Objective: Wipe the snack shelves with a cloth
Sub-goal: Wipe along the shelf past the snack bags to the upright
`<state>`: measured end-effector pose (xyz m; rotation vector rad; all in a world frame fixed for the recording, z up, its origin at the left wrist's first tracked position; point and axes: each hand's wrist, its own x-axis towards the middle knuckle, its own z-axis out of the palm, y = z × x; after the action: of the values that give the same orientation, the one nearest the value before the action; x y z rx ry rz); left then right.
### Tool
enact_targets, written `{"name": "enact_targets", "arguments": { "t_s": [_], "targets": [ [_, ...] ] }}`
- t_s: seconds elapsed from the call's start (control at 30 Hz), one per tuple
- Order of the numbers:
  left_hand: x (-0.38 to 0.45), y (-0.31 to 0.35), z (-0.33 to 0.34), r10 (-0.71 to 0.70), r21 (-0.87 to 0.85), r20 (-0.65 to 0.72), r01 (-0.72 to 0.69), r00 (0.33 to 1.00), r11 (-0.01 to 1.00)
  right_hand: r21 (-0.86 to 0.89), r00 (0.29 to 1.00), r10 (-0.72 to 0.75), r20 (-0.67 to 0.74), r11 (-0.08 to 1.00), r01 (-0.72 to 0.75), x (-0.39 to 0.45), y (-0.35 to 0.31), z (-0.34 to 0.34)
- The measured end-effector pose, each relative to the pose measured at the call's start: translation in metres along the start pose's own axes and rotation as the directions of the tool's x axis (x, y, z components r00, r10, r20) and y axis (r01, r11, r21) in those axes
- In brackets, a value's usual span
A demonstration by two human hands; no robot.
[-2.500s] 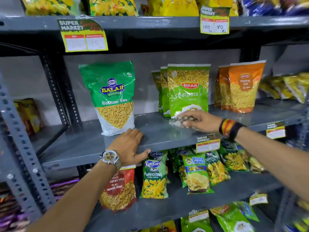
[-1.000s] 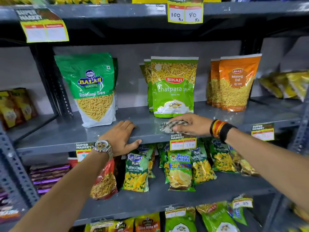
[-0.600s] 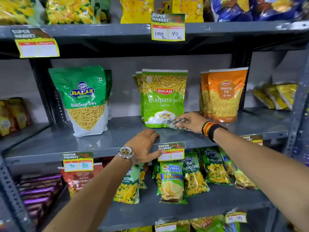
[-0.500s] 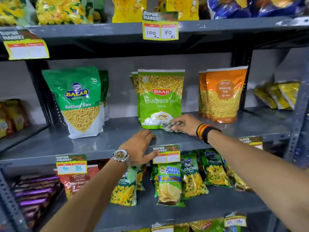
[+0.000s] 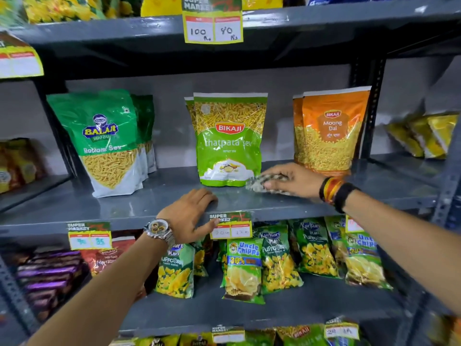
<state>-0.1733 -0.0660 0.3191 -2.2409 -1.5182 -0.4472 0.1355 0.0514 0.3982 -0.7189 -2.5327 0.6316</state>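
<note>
Right hand (image 5: 296, 179) shifted right along grey shelf (image 5: 139, 206), fingers closed over patterned cloth (image 5: 259, 183) just beside Chatpata Sev pouch (image 5: 230, 138), Moong Dal pouch (image 5: 331, 131) behind, left hand (image 5: 190, 213) flat, open on shelf edge.

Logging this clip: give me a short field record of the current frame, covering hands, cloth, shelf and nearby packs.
right hand: presses a crumpled patterned cloth onto the grey metal middle shelf
left hand: flat on the shelf's front edge, empty, metal wristwatch on the wrist
cloth position: at the lower right corner of the light green Bikaji Chatpata Sev pack
right of the cloth: orange Bikaji Moong Dal pack
far left: dark green Balaji Ratlami Sev pack
</note>
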Motion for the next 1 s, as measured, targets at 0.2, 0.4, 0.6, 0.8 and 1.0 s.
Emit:
{"name": "enact_targets", "arguments": {
  "t_s": [0.2, 0.4, 0.6, 0.8, 1.0],
  "targets": [
    [-0.008, -0.017, -0.009, -0.077, -0.027, 0.04, 0.078, 0.996, 0.997, -0.145, 0.998, 0.058, 0.027, 0.988, -0.053, 0.029, 0.005, 0.034],
    [-0.04, -0.056, -0.014, -0.186, 0.046, 0.003, 0.186, 0.982, 0.981, -0.014, 0.999, -0.01, -0.044, 1.0, 0.009, 0.065, -0.038, 0.058],
    [-0.04, -0.058, -0.01, -0.178, 0.063, -0.021, 0.179, 0.984, 0.982, -0.266, 0.989, 0.074, -0.128, 0.958, -0.106, 0.123, -0.045, 0.101],
    [-0.04, -0.059, -0.009, -0.173, 0.107, -0.001, 0.173, 0.985, 0.979, -0.305, 0.996, 0.07, 0.053, 0.951, -0.051, 0.121, -0.062, 0.093],
    [-0.039, -0.06, -0.007, -0.173, 0.118, -0.009, 0.173, 0.985, 0.978, -0.243, 0.981, 0.075, -0.177, 0.963, -0.118, 0.125, -0.059, 0.089]
  ]
}}
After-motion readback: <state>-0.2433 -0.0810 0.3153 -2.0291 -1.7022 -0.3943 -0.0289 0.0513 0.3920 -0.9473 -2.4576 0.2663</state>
